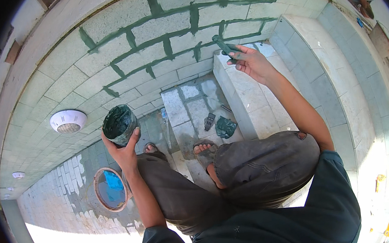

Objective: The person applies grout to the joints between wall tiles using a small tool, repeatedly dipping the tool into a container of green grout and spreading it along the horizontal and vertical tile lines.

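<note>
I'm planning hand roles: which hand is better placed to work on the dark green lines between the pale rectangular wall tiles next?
Right, most likely. The right hand holds a slim, green-smeared tool up toward those lines. The left hand is occupied, gripping a round, green-smeared container.

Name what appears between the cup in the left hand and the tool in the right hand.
In the head view: pale tiled wall, some joints coated dark green.

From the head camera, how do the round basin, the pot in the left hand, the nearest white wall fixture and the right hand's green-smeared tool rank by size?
1. Round basin and pot: too alike to rank, pot looks nearer
2. White wall fixture
3. Green-smeared tool
</note>
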`<action>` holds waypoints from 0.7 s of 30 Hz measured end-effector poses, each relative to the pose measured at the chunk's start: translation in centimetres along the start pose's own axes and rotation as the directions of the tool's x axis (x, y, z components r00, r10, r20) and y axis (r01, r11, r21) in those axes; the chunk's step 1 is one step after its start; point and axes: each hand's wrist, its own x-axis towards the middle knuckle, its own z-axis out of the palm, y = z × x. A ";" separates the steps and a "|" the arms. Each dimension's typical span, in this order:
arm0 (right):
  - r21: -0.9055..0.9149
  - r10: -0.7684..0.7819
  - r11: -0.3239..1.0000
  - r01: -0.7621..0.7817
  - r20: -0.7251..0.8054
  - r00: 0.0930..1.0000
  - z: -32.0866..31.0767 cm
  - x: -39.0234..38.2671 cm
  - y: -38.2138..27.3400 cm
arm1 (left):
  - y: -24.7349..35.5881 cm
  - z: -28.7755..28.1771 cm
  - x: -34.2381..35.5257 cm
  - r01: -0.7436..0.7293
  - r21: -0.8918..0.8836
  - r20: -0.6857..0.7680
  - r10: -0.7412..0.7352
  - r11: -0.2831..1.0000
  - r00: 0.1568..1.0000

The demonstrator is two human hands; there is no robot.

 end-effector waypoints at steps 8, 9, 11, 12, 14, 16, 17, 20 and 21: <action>0.010 0.166 0.984 -0.180 -0.450 0.878 -12.7 4.0 2.1 | -2.0 -3.2 1.5 0.046 0.070 -0.180 -0.033 0.997 0.983; -0.031 0.153 0.981 -0.190 -0.474 0.867 -13.5 4.4 2.3 | -2.3 -3.5 1.5 0.044 0.062 -0.183 -0.032 0.997 0.983; -0.111 0.131 0.970 -0.218 -0.518 0.845 -15.5 5.3 2.6 | -3.1 -4.0 1.5 0.045 0.050 -0.189 -0.034 0.998 0.981; -0.172 0.085 0.962 -0.214 -0.557 0.826 -16.2 5.6 2.8 | -3.5 -4.1 1.5 0.042 0.066 -0.189 -0.029 0.997 0.982; -0.292 -0.013 0.932 -0.216 -0.620 0.784 -17.0 6.2 3.0 | -3.8 -4.0 1.5 0.047 0.042 -0.194 -0.038 0.998 0.980; -0.368 -0.069 0.899 -0.237 -0.655 0.752 -17.5 6.8 3.3 | -3.8 -3.9 1.4 0.065 0.041 -0.198 -0.056 0.997 0.978; -0.404 -0.100 0.880 -0.250 -0.672 0.734 -17.6 7.0 3.4 | -3.5 -3.9 1.4 0.081 0.053 -0.200 -0.069 0.995 0.977; -0.496 -0.206 0.826 -0.268 -0.709 0.675 -18.0 7.7 4.1 | -3.3 -4.2 1.2 0.128 0.037 -0.216 -0.117 0.991 0.969; -0.566 -0.252 0.762 -0.315 -0.707 0.661 -18.4 8.0 4.0 | -3.6 -4.3 1.2 0.145 0.020 -0.221 -0.137 0.989 0.966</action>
